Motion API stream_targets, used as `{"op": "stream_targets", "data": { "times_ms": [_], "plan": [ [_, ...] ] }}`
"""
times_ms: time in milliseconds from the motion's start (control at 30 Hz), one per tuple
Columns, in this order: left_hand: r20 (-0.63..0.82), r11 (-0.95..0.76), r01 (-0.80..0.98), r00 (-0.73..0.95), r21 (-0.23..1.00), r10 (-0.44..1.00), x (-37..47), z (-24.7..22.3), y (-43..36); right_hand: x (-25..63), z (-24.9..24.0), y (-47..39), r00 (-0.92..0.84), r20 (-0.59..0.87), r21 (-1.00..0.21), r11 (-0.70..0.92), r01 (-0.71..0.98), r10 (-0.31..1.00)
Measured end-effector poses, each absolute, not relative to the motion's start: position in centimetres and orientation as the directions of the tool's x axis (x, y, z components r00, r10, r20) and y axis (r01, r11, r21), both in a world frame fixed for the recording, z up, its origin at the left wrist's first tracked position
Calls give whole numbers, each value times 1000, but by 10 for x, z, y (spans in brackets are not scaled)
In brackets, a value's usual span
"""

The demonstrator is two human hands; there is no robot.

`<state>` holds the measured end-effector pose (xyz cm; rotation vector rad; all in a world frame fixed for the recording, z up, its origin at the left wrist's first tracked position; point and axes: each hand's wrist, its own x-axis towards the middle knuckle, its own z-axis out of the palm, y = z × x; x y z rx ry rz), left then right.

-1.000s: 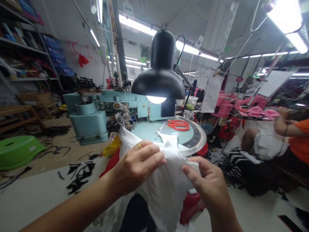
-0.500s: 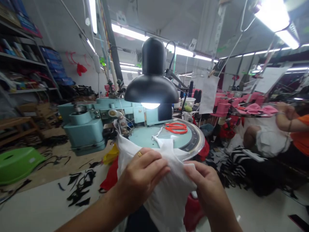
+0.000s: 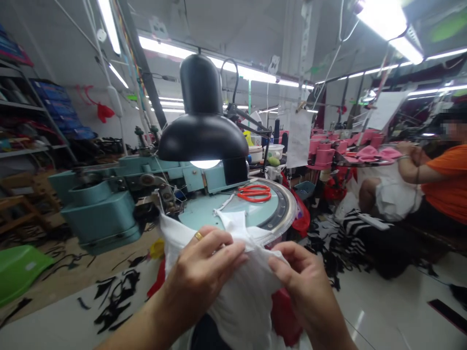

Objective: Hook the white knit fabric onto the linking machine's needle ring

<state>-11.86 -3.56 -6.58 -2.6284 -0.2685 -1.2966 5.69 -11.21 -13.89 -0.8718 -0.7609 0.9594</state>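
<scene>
White fabric (image 3: pixel 241 291) drapes over the near edge of a round teal machine plate (image 3: pixel 204 211) and hangs down in front of me. My left hand (image 3: pixel 207 272), with a ring on one finger, pinches the fabric near its upper middle. Close by on the right, my right hand (image 3: pixel 302 277) grips the cloth's edge between thumb and fingers. The upper left corner of the fabric reaches the linking machine's metal parts (image 3: pixel 170 194). Orange-handled scissors (image 3: pixel 254 193) lie on the plate beyond my hands.
A black lamp (image 3: pixel 202 131) hangs low over the plate. The teal machine body (image 3: pixel 98 214) stands at left, near a green stool (image 3: pixel 22 272). Black scraps (image 3: pixel 116 296) litter the floor. At right sits a person in an orange shirt (image 3: pixel 447 180), beside pink cloth (image 3: pixel 377 154).
The view has turned to the right, so the lamp and machine sit further left. Both hands keep hold of the white fabric, and the right hand has come slightly closer to the left.
</scene>
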Motion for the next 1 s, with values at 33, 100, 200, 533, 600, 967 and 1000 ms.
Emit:
{"op": "stream_targets", "data": {
  "times_ms": [33,100,200,533,600,967,1000],
  "plan": [
    [797,-965,248,598,-89,80,-119,-65,-36,57,-137,-113,341,150,-886,279,-370,928],
    [802,-965,250,591,-79,88,-119,-65,-36,56,-133,-114,217,135,-902,210,-377,967],
    [810,-964,257,579,-70,95,-119,-66,-37,55,-127,-113,79,145,-917,164,-365,986],
    [827,-938,292,563,-184,13,-118,-75,-38,53,-126,-112,309,188,-948,254,-190,932],
    [816,-942,283,578,-179,19,-117,-75,-39,52,-123,-111,325,190,-954,252,-163,927],
    [698,-927,372,677,-51,234,-113,-48,-37,48,-123,-110,401,273,-944,324,-62,874],
    [638,-929,369,724,-37,262,-114,-40,-31,48,-124,-110,399,267,-947,316,-61,877]
  ]
}}
